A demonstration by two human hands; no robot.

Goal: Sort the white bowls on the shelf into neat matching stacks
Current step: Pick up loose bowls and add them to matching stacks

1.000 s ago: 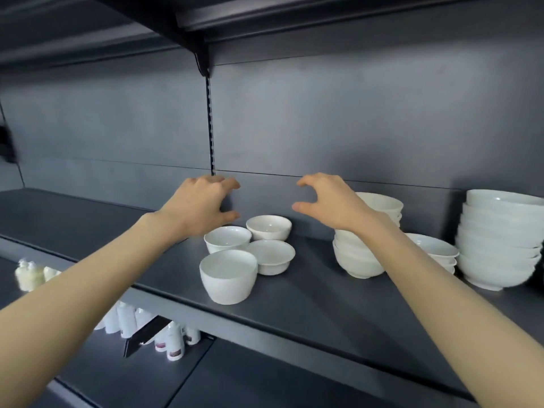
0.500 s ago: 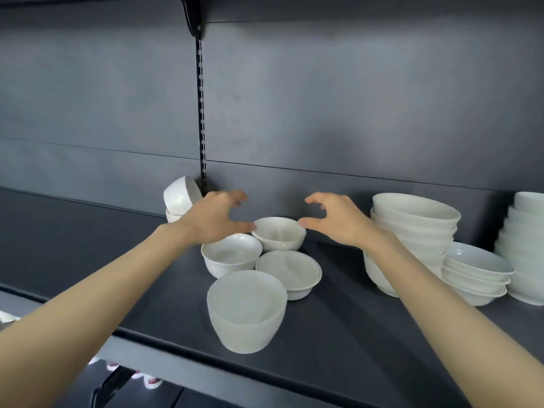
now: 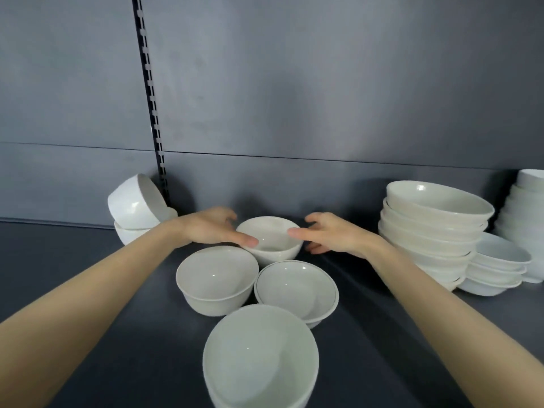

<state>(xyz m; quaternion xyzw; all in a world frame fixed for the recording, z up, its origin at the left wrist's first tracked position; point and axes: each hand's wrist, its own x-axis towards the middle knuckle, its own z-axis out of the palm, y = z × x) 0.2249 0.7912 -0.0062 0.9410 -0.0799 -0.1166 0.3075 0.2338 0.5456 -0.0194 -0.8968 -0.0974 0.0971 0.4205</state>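
On the dark shelf [image 3: 123, 325] a small white bowl [image 3: 272, 241] stands at the back of a cluster. My left hand [image 3: 210, 228] and my right hand [image 3: 331, 235] clasp it from either side, thumbs over the rim and fingers outside. In front of it stand a rounded bowl [image 3: 216, 279], a bowl with a thin rim line [image 3: 295, 290] and, nearest me, a deep bowl [image 3: 260, 357]. At the back left a tilted bowl [image 3: 134, 203] leans on another bowl [image 3: 129, 235].
To the right stand a stack of wide bowls [image 3: 435, 219], a low stack of shallow bowls [image 3: 497, 266] and a tall stack [image 3: 527, 219] at the frame's edge. A slotted upright rail [image 3: 150, 98] runs up the grey back wall.
Both hands have dropped from above the cluster and closed in on the back bowl. The view has moved closer and lower, and the lower shelf has left the frame.
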